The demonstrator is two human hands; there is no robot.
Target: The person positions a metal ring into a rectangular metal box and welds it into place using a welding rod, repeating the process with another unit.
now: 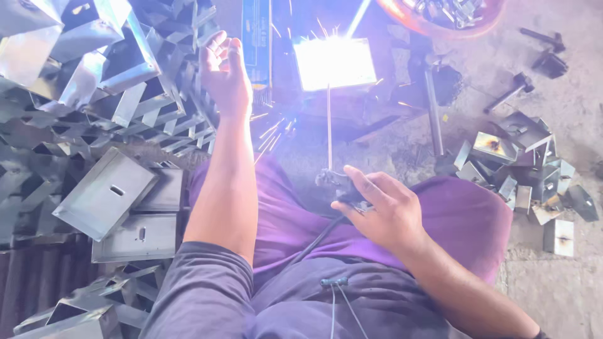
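Our right hand point(380, 210) was closed around the dark grip of the electrode holder point(336, 184), thumb and index finger stretched forward along it, the other fingers curled under. A black cable point(317, 242) ran from the holder back across our purple trousers point(468, 216). The thin welding rod point(328, 125) stood clamped in the holder and reached forward to the small metal plate point(335, 63), where the arc burned white and threw sparks toward us. Our left hand point(225, 72) was raised, open and empty, palm turned toward the glare, fingers loosely together, just beside the stack of folded steel channels point(107, 69).

We judged the rod stiff but slender and easily bent, and hot near its tip, so the insulated grip was the only sound place to hold it. The plate looked rigid, sharp-edged and hot; we would have taken it by the edge farthest from the arc, if at all.

Two flat slotted steel boxes point(116, 191) lay by our left knee. Beyond our right knee a heap of small welded brackets point(524, 169) lay on the concrete floor point(553, 94). An orange tub point(449, 19) of parts sat at the top, with a few dark bolts point(540, 50) lying nearby.
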